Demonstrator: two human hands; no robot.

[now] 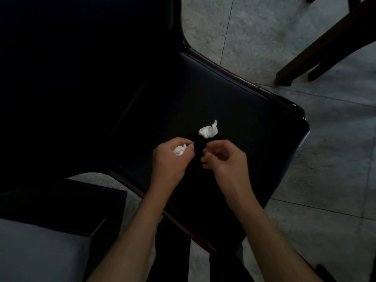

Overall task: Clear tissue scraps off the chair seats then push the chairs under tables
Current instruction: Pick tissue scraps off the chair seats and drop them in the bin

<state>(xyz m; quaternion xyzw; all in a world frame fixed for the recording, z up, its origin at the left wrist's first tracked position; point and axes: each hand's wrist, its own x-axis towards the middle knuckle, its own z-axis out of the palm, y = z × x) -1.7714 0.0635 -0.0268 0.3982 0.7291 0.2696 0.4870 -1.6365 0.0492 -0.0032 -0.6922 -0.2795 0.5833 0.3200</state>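
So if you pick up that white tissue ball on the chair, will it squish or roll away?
The tissue scrap is crumpled with a loose tail, so it will probably squish softly. It looks very light, and lumpy enough that it likely won't roll on the flat chair seat.

Tissue scrap (180, 150) in left hand (171, 157), another scrap (208, 131) on chair seat (234, 110)

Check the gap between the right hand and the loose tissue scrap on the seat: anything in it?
Nothing: in the head view only bare dark seat lies between the right hand and the scrap.
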